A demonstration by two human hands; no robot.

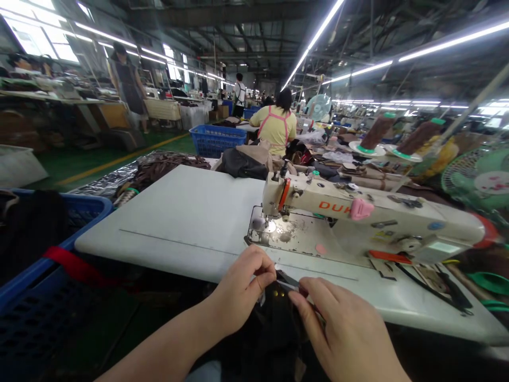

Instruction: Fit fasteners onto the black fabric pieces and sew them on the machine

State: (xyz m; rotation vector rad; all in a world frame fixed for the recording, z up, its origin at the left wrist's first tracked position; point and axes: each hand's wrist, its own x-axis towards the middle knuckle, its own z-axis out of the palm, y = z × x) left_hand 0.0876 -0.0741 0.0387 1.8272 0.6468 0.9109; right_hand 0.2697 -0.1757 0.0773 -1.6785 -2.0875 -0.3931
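My left hand [242, 289] is closed in a pinch at the upper edge of a black fabric piece [274, 323], which hangs over my lap at the table's front edge. Two small gold-coloured metal dots show on the fabric just below the fingertips. Across from it, my right hand [342, 323] is closed around a slim grey tool that looks like thread snips [288, 280]. Its tip points toward the left fingertips, and most of it is hidden by the fingers. Behind both hands stands a white sewing machine [342, 212], its needle area apart from the fabric.
The white table [170, 212] spreads to the left of the machine. A blue basket [91, 209] with dark material stands at the left edge, with a red strap [75, 265] nearby. Brown thread cones [377, 132] and a green fan [485, 180] are on the right. A co-worker [276, 124] sits ahead.
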